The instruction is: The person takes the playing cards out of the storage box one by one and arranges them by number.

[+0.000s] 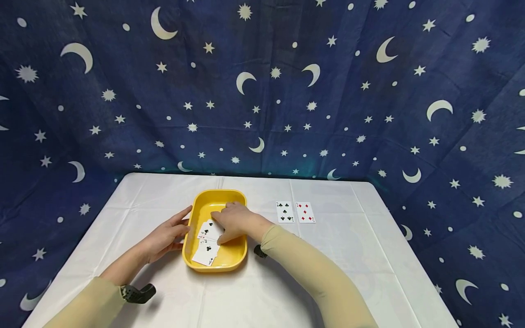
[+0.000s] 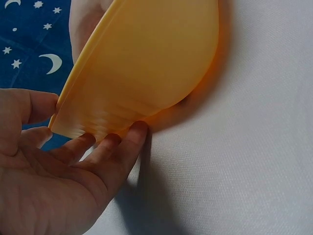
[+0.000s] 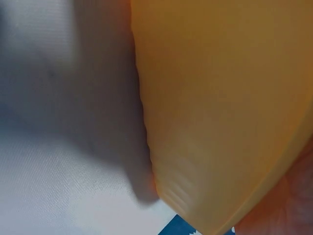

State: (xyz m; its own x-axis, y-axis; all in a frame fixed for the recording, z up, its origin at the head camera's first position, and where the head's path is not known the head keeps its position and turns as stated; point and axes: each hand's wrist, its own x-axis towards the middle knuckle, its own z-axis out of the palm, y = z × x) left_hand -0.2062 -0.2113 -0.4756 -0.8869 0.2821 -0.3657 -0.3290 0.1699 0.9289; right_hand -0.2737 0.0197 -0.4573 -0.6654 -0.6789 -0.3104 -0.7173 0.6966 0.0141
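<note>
The yellow tray (image 1: 215, 200) stood on the white table (image 1: 348, 255), its long axis running away from the person. The left hand (image 1: 166, 237) lay against the tray's left outer wall, fingers (image 2: 105, 147) nearly straight and touching the underside of the rim, thumb above the rim; it steadied the tray rather than gripping it. The right hand (image 1: 234, 221) reached over the tray's right wall and rested inside the tray, fingers bent down onto the playing cards (image 1: 207, 241); whether it pinched a card or only pressed on them could not be told. The right hand was the nearer to the cards.

Contents of the tray: several face-up cards, loosely overlapped, lying toward its near-left part.

To the right of the tray, well apart from it, two more cards (image 1: 295, 212) lay face up side by side on the table.
</note>
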